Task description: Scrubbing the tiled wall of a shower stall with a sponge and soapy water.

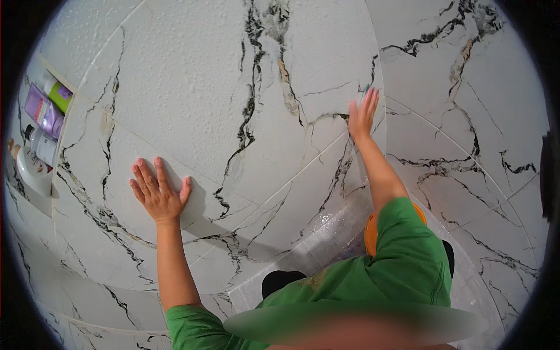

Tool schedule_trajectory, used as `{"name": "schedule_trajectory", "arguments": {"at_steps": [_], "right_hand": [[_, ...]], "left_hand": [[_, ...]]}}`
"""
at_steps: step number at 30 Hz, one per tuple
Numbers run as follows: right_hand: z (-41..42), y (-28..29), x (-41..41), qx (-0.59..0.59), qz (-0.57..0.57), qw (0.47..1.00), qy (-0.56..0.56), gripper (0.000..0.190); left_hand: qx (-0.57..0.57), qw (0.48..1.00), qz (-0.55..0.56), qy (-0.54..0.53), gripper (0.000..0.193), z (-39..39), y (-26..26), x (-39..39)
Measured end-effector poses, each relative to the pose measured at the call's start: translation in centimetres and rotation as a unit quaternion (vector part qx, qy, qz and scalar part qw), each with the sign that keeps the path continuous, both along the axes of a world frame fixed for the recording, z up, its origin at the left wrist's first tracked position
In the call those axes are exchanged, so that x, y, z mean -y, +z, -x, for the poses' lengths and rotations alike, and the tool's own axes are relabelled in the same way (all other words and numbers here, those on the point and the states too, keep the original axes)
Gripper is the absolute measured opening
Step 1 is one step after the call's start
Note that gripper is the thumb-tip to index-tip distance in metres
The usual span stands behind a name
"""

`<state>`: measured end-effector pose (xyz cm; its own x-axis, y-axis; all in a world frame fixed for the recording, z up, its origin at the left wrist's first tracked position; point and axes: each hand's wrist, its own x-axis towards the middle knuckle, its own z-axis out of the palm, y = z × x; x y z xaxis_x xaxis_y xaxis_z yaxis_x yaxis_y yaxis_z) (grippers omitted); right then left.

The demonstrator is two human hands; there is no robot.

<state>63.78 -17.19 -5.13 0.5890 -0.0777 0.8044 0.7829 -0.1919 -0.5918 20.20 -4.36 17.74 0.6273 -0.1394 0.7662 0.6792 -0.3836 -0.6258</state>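
A white marble-patterned tile wall (pixel 188 100) with dark and tan veins stands before me, its upper part beaded with droplets. My left hand (pixel 159 192) rests on it palm-first with the fingers spread, holding nothing. Farther right, my right hand (pixel 364 114) reaches up against the wall near a tile corner. It is slightly blurred, and a small greenish patch shows at its fingertips. Whether something lies under that palm is hidden.
A recessed niche at left holds a white bottle (pixel 34 171), a clear bottle with a dark cap (pixel 43 144), a purple tube (pixel 43 111) and a green container (pixel 59 95). An orange bucket (pixel 371 234) stands partly behind my right arm on the wet grey floor (pixel 306 258).
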Motion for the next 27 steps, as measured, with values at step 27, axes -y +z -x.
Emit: {"name": "schedule_trajectory", "arguments": {"at_steps": [27], "right_hand": [[13.8,7.4,-3.3,0.27,0.095,0.953,0.099,0.06]], "left_hand": [[0.007,1.0,0.0,0.001,0.073,0.2,-0.5,-0.4]]}}
